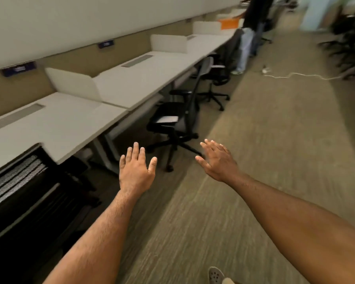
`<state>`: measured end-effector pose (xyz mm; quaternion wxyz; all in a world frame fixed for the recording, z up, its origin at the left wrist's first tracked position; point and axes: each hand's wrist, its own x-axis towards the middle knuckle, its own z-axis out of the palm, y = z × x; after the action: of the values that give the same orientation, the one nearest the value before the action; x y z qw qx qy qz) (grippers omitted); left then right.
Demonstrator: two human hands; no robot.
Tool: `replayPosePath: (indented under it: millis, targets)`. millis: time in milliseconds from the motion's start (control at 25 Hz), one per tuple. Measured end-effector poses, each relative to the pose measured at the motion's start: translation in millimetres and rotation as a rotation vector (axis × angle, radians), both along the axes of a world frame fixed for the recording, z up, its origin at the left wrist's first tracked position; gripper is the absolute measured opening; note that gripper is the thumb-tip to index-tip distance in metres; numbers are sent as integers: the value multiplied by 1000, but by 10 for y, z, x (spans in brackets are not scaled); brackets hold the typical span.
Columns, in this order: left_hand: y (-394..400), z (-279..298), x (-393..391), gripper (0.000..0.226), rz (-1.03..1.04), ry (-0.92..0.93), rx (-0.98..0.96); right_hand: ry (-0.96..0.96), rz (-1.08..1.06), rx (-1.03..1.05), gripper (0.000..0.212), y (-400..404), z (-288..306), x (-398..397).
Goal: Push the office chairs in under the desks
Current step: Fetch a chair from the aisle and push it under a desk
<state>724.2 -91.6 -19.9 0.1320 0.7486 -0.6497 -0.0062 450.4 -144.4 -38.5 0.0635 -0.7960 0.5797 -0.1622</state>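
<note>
A black office chair [173, 117] stands out in the aisle beside the second white desk [135, 83], its seat partly under the desk edge and its back turned toward the aisle. My left hand [136, 168] and my right hand [217, 160] reach forward with fingers spread, both empty and a little short of that chair. Beyond it a second black chair [217, 76] stands by the same row. At the lower left, a black mesh-backed chair [19, 187] sits tucked against the nearest desk [49, 128].
A person [248, 37] stands in the aisle at the far desks. A white cable [295, 75] lies across the carpet. More dark chairs [348, 44] crowd the far right. White dividers [74, 84] separate the desks. My shoe [215, 275] shows at the bottom.
</note>
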Motion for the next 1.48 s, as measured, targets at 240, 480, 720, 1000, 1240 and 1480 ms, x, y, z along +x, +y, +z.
replayPosePath:
  millis: [240,480,720,1000,1240,1480]
  targets:
    - [-597,30,-1348,72,-225,-1,5,-18,-203,15,73,14,53,-1337]
    - [-1186,-51,-2817,74,-328,32,15,-10,-277,50,75,-335,71,-2657]
    - [-1836,-39,-3952,77,-371,43,7,42,-315,71,75,-796,123,-3791]
    - [-2574,-153,-4593,77,-419,17,38,38,-348,95,75,-1439,5,-4406]
    - [-3639,-303,-4912,75,-430,19,36,50,-361,109,75,-2444,-123,-4736]
    - [-4949,-210,-4852,73,-373,48,29,60,-324,86,80,-3913,37,-4839]
